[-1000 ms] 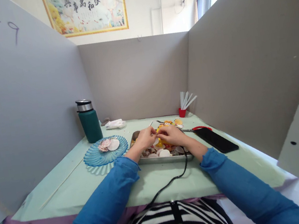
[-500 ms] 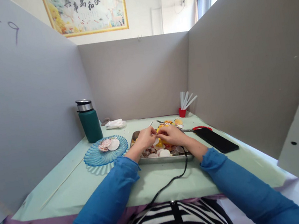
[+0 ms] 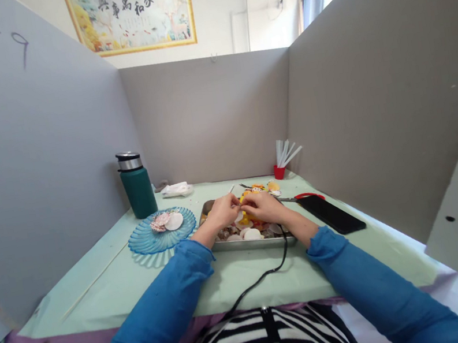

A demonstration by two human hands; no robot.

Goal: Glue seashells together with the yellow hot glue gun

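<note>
Over a metal tray point(image 3: 241, 244) of seashells, my two hands meet with their fingertips close together. My left hand point(image 3: 225, 210) is closed in a pinch, and a small white shell point(image 3: 239, 216) shows just below the fingertips. My right hand point(image 3: 261, 206) pinches at the same spot from the other side; whatever lies between its fingers is too small and covered to name. White and brownish shells point(image 3: 252, 234) fill the near part of the tray, with yellow pieces behind them, partly hidden by my hands.
Left of the tray is a blue glass plate point(image 3: 140, 244) bearing several shells, with a green bottle point(image 3: 139, 189) behind it. A black phone point(image 3: 333, 214), red-handled scissors point(image 3: 316, 194) and a red cup point(image 3: 279, 172) of white sticks stand right. A black cable point(image 3: 268, 273) crosses the front.
</note>
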